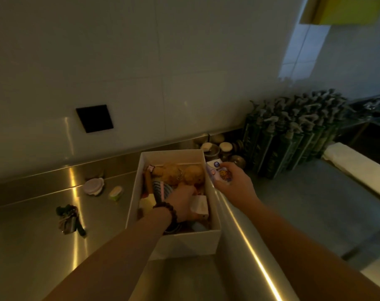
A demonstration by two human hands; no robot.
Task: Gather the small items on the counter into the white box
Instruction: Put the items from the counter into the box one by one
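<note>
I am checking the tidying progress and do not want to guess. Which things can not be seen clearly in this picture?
All from the head view:
- Left hand fingers: buried among the white box contents, so any grip is hidden.
- Box bottom: covered by the hand and piled items.
- Small white packet in the right hand: print too small and blurred.
- Dark bundle on the counter: too dim to identify.
- Jars behind the box: partly hidden by its far wall.
</note>
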